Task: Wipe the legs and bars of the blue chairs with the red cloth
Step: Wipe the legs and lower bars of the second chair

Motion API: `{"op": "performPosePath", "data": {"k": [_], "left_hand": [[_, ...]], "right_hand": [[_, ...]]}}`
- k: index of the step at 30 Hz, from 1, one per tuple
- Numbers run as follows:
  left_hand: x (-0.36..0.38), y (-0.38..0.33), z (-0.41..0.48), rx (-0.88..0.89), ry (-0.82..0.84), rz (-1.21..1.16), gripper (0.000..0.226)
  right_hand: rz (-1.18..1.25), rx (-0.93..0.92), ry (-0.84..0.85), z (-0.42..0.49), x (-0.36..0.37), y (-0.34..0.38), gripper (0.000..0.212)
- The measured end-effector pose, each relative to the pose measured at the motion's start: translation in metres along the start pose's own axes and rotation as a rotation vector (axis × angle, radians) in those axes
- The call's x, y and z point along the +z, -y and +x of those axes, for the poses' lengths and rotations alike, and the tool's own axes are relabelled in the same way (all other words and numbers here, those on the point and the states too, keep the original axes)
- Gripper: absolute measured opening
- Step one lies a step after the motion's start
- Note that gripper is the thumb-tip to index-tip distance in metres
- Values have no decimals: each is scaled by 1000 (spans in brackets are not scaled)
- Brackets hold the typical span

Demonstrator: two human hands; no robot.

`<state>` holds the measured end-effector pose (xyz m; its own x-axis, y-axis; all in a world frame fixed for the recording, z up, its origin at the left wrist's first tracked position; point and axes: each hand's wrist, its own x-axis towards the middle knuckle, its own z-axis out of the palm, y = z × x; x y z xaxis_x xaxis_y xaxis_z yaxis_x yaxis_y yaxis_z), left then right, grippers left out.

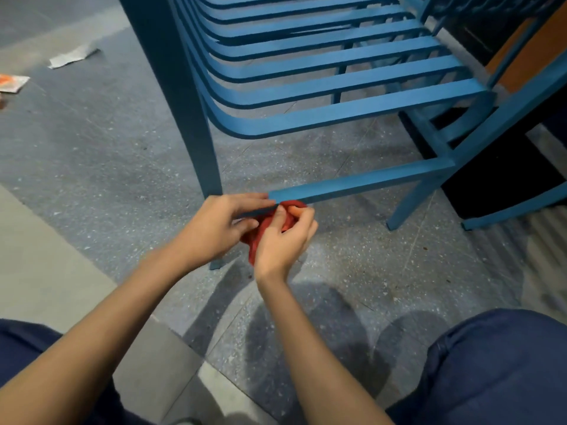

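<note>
A blue slatted chair (pixel 322 75) stands in front of me, with a thick front leg (pixel 184 102) and a low crossbar (pixel 362 180) running to the right. The red cloth (pixel 264 228) is bunched up just under the near end of that bar. My left hand (pixel 214 228) pinches the cloth, its fingers reaching along the bar's end. My right hand (pixel 282 240) grips the cloth from the right with curled fingers. A second blue chair (pixel 521 96) stands at the right, and most of the cloth is hidden by my hands.
The floor (pixel 107 154) is grey speckled stone. Paper scraps lie at the far left: a white piece (pixel 72 56) and an orange wrapper (pixel 12 82). My knees in dark blue trousers (pixel 497 369) fill the bottom corners. A dark base (pixel 497 179) sits behind the right chair.
</note>
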<state>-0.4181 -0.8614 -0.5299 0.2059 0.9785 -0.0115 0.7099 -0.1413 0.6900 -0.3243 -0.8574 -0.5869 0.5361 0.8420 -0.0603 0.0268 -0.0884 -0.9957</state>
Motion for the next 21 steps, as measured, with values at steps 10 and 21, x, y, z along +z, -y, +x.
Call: {"op": "performPosePath", "data": {"k": [10, 21], "left_hand": [[-64, 38, -33, -480, 12, -241, 29], [-44, 49, -24, -258, -101, -452, 33]], "right_hand": [[-109, -88, 234, -27, 1, -16, 5], [18, -23, -27, -43, 24, -6, 10]]}}
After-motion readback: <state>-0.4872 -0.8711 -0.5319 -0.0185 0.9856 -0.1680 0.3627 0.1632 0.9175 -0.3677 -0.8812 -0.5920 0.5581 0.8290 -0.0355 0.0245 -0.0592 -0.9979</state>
